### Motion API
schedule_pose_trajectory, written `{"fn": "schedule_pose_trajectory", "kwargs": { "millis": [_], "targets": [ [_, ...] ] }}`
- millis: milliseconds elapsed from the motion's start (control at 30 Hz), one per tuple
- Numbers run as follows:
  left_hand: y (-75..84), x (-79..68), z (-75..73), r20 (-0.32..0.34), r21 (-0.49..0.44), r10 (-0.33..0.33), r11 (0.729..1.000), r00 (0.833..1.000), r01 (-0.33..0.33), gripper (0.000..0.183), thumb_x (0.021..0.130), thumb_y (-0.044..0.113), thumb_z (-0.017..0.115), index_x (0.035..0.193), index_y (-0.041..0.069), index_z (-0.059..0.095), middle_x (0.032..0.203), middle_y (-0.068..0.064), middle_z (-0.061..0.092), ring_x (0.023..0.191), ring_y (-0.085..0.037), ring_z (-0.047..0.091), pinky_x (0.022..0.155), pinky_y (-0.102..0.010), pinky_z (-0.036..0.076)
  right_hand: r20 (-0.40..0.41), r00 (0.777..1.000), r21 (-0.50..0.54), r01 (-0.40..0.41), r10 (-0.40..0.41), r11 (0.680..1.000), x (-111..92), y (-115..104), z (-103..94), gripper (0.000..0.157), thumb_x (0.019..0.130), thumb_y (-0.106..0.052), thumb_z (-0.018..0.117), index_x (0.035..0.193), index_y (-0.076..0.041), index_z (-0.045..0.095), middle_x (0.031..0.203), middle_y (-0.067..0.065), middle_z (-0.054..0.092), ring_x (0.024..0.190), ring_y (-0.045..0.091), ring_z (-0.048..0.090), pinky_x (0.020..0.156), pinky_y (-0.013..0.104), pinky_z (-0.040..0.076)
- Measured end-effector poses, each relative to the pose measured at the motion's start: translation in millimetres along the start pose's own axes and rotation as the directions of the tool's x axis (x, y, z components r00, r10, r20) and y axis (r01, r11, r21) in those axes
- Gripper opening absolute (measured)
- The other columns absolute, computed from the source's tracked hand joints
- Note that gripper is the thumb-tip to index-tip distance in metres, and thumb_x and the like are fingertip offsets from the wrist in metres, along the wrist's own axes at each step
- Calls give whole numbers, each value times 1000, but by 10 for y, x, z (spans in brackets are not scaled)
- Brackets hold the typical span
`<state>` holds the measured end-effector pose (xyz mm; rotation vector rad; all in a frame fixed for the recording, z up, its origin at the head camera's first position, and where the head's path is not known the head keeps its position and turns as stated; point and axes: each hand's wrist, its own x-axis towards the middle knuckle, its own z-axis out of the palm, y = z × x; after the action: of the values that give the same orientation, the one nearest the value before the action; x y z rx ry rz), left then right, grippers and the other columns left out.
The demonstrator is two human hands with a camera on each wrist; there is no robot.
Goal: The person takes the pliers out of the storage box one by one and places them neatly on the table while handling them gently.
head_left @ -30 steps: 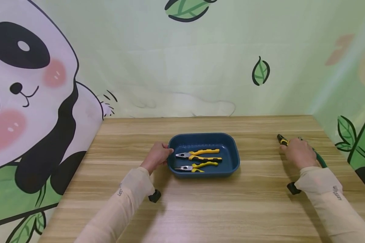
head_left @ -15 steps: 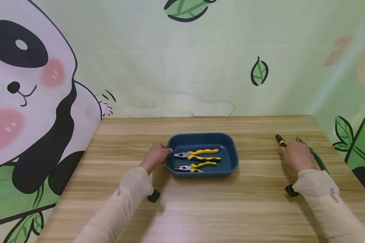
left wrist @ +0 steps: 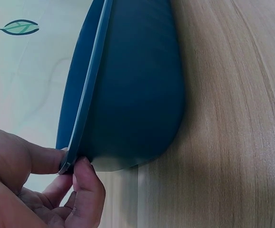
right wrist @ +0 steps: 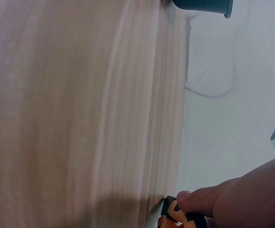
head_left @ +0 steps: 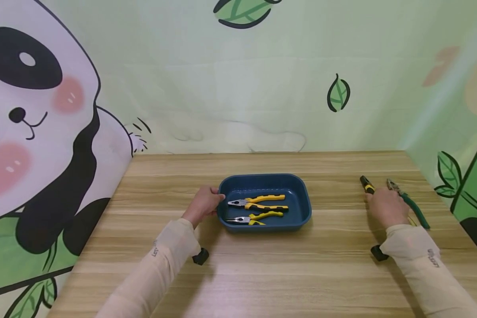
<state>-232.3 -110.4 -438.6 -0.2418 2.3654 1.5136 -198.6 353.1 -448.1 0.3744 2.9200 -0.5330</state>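
Note:
My left hand (head_left: 204,204) pinches the left rim of a blue rectangular tray (head_left: 308,207), thumb over the edge and fingers curled beneath it. In the left wrist view the tray's outer wall (left wrist: 137,90) fills the middle. Inside the tray lie two pairs of pliers with yellow and black handles: combination pliers (head_left: 268,208) and, nearer me, needle-nose pliers (head_left: 244,219). At the right, my right hand (head_left: 387,206) grips another yellow-and-black pair of pliers (head_left: 369,187), whose dark head sticks out beyond the fingers. Its handle (right wrist: 173,216) shows under the thumb in the right wrist view.
Green-handled pliers (head_left: 415,210) lie on the wooden table (head_left: 286,274) just right of my right hand. A wall sheet (head_left: 254,88) with a panda and leaves stands behind the table's far edge. Small black wrist cameras hang below both sleeves.
My right hand has shifted slightly left and toward me, uncovering more of the green-handled pliers. The left hand stays on the tray's rim, and the tray's contents look unchanged.

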Motion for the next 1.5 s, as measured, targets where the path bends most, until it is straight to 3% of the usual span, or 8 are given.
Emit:
{"fn": "schedule_pose_trajectory", "kwargs": {
  "millis": [267,600,867,1500],
  "targets": [
    [1,-1,3,-2,10,-1,1000,1000,1,13,103,3,57,108,-8,62,77,-2,43,65,-13,48,64,-32,51,-50,999,-27,17,-18,1000,17,16,58,47,109,-27,49,89,13,60,76,28,59,66,40,60,53,48,47],
    [-4,-11,3,-6,15,20,1000,1000,-20,12,103,3,57,104,-8,61,70,1,40,60,-11,44,59,-29,49,-75,997,-54,23,-27,998,10,29,90,47,108,-27,50,84,12,59,71,25,57,62,38,58,51,46,46],
    [9,-8,-6,-11,31,0,1000,1000,1,9,103,5,58,104,-4,61,74,-1,40,64,-13,44,67,-35,52,-70,998,-51,4,-8,999,16,32,82,48,108,-30,52,83,10,59,72,25,58,63,39,59,52,47,46],
    [14,-17,7,-5,31,5,1000,1000,-5,13,104,5,57,104,-7,61,74,0,40,64,-13,45,67,-34,52,-75,997,-100,12,-19,995,20,42,118,50,104,-34,59,68,0,59,65,19,55,58,34,56,52,45,44]
  ]
}}
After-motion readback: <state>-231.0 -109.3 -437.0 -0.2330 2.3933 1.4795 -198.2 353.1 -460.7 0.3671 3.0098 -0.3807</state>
